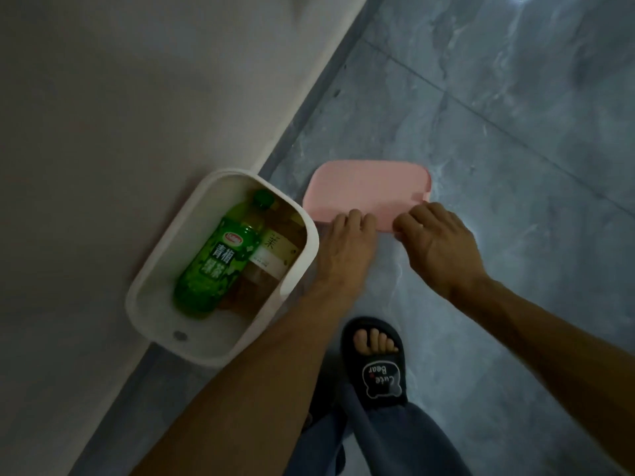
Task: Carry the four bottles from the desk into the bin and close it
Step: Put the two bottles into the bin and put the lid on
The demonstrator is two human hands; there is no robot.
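Down on the floor, both hands at the pink lid (366,188)

Left hand (343,249) and right hand (438,240) pinch its near edge; bottles (220,252) lie in the white bin (299,269) at middle left; next, lift lid onto bin

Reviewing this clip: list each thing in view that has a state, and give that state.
bin: open, on the floor by the wall.
green bottle: lying in the bin, capped.
brown bottle: in the bin, beside the green one.
pink lid: off the bin, flat on the floor.
left hand: fingers on the lid's near edge.
right hand: fingers on the lid's near edge.
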